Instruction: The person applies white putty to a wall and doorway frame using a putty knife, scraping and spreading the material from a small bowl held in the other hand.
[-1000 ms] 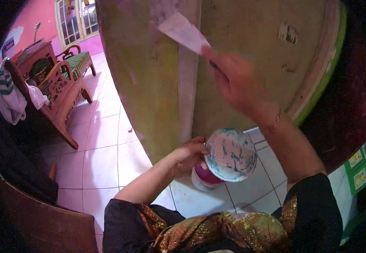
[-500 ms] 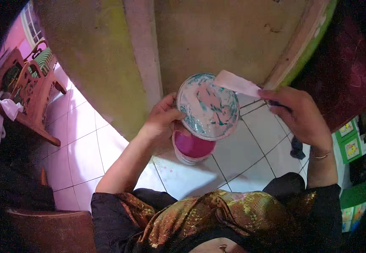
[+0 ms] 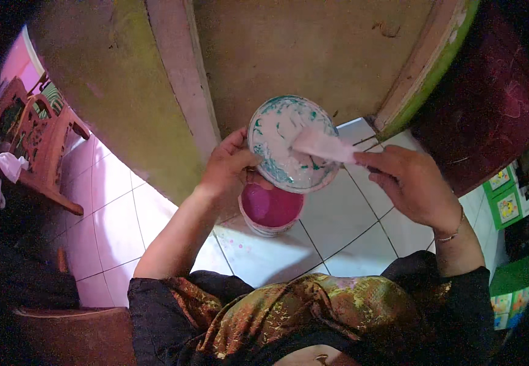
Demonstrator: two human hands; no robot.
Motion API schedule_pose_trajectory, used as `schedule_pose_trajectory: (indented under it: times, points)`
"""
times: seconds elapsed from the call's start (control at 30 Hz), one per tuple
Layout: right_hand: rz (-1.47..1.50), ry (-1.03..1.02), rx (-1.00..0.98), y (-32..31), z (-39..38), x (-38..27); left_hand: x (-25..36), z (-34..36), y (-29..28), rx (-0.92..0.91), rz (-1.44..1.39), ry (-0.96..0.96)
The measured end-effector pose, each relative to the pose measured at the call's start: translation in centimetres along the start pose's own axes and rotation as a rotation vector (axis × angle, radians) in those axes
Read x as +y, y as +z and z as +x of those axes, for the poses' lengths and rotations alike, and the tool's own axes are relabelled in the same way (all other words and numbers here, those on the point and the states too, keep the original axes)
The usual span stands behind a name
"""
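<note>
My left hand grips a round lid by its left edge, thumb on top. Pale, thick paste is smeared over the lid, with teal patches showing through. In my right hand is a flat, pale spatula, its blade on the paste near the lid's middle; my fingers wrap its handle, which is mostly hidden. Below the lid a white bucket with a pink inside stands on the floor, its far rim partly covered by the lid and my left hand.
A brownish wall with a raised vertical strip rises ahead. Carved wooden furniture stands at the left, with a white cloth on it. White floor tiles carry small pink spots near the bucket. A dark red surface lies at the right.
The spatula has swung from the lid's upper right edge down and left onto the paste. My right hand has moved lower and left. Lid and left hand have shifted slightly up-left in view.
</note>
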State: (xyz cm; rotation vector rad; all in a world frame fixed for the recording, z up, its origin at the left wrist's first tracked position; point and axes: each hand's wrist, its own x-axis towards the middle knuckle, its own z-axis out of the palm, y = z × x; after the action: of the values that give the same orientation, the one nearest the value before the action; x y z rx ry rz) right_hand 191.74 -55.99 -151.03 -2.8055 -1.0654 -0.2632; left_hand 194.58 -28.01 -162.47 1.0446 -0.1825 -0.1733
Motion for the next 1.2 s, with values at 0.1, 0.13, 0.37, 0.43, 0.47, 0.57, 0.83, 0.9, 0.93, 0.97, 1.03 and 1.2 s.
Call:
schedule_pose_trajectory:
  times: [0.1,0.13,0.37,0.43,0.47,0.57,0.83,0.9,0.93,0.97,1.03,1.2]
  points:
    - [0.142,-0.074,0.151,0.3,1.5,-0.1,0.4,-0.4,0.3,-0.006,-0.027,-0.013]
    - [0.136,-0.076,0.157,0.8,1.8,-0.2,0.6,-0.4,0.5,-0.008,-0.062,0.006]
    - [0.118,-0.058,0.091,0.1,1.2,-1.9,2.2,-1.6,-0.8,0.007,-0.144,0.042]
    - [0.108,-0.061,0.111,-0.4,1.3,-2.6,2.5,-2.2,-1.0,-0.028,-0.167,0.030]
    - [0.059,-0.056,0.088,-0.4,1.2,-3.1,3.0,-2.5,-0.6,-0.034,-0.163,0.039]
    - [0.034,-0.064,0.056,-1.0,1.0,-4.6,4.1,-4.1,-0.5,0.054,-0.055,0.021]
    - [0.325,-0.201,0.477,-7.3,5.3,-10.1,4.2,-6.9,-1.1,-0.017,-0.181,-0.113]
    - [0.210,-0.299,0.556,-8.6,7.6,-13.2,3.8,-7.6,-1.0,-0.051,-0.146,-0.083]
    - [0.099,-0.382,0.620,-9.1,8.9,-14.6,4.1,-8.0,-1.0,-0.080,-0.122,-0.071]
    - [0.097,-0.381,0.625,-9.4,10.1,-15.5,4.6,-8.3,-0.6,-0.084,-0.119,-0.069]
    - [0.023,-0.489,0.782,-9.6,12.5,-16.7,5.6,-9.0,0.1,-0.085,-0.025,-0.141]
    - [-0.045,-0.561,0.974,-12.0,16.5,-18.4,4.7,-9.4,-0.6,-0.110,-0.228,-0.101]
